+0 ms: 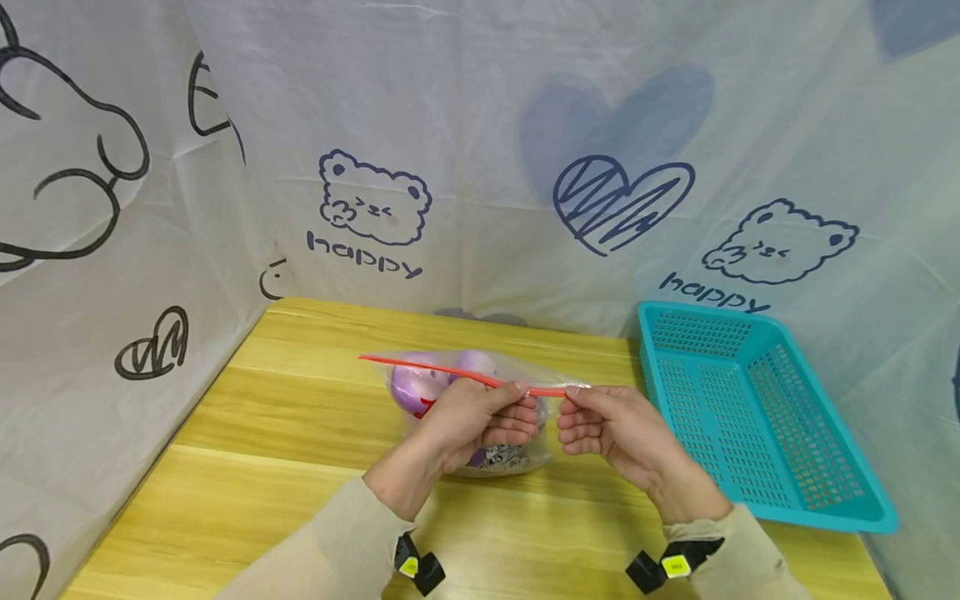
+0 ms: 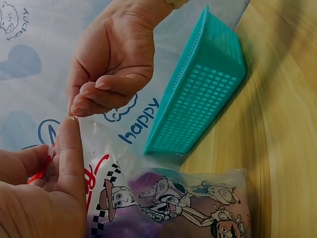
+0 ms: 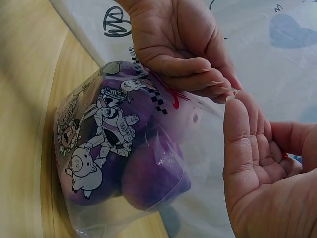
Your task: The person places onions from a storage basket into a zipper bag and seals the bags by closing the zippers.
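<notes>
A clear zip bag (image 1: 510, 462) with printed cartoon figures stands on the table, holding several purple, rounded items (image 1: 412, 387). Along its top edge runs a red zip strip (image 1: 420, 364). My left hand (image 1: 476, 421) pinches this strip right of its middle, thumb on top. Close to the strip's right end, my right hand (image 1: 622, 429) pinches it between thumb and finger. In the left wrist view the two hands nearly meet above the bag (image 2: 168, 203). The purple contents (image 3: 153, 173) show through the plastic in the right wrist view; their exact kind is unclear.
To the right lies a turquoise perforated basket (image 1: 750, 417), its near corner reaching the table's right edge. The yellow wood-grain table (image 1: 300, 433) meets a white printed cloth (image 1: 480, 167) at the back, and more cloth hangs on the left.
</notes>
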Motion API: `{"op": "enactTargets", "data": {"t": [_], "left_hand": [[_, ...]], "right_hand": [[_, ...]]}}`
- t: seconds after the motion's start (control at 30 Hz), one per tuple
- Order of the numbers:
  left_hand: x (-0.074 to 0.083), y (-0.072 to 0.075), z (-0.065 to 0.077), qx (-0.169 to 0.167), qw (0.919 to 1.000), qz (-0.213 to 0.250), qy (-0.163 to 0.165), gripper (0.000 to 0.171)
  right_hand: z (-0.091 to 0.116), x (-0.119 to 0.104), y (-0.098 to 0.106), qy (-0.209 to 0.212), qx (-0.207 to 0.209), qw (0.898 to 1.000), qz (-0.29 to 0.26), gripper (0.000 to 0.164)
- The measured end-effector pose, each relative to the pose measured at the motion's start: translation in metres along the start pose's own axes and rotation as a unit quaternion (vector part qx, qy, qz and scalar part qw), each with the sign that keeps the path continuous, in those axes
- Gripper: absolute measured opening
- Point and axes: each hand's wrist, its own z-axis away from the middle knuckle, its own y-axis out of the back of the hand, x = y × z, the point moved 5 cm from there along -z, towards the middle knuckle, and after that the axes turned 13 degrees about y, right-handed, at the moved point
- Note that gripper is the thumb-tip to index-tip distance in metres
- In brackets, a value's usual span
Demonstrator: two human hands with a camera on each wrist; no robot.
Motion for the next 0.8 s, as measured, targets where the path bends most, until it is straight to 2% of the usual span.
{"op": "enactTargets", "data": {"t": [0.43, 0.8], "left_hand": [[0.0014, -0.0024, 0.0015, 0.019, 0.9997, 0.012, -0.01, 0.043], [0.0021, -0.0016, 0.0029, 0.027, 0.9992, 0.026, -0.015, 0.041]], "right_hand": [[0.0016, 0.0002, 0.001, 0.002, 0.01, 1.0, -0.01, 0.031], [0.0039, -0.0031, 0.0038, 0.013, 0.007, 1.0, -0.01, 0.029]]}}
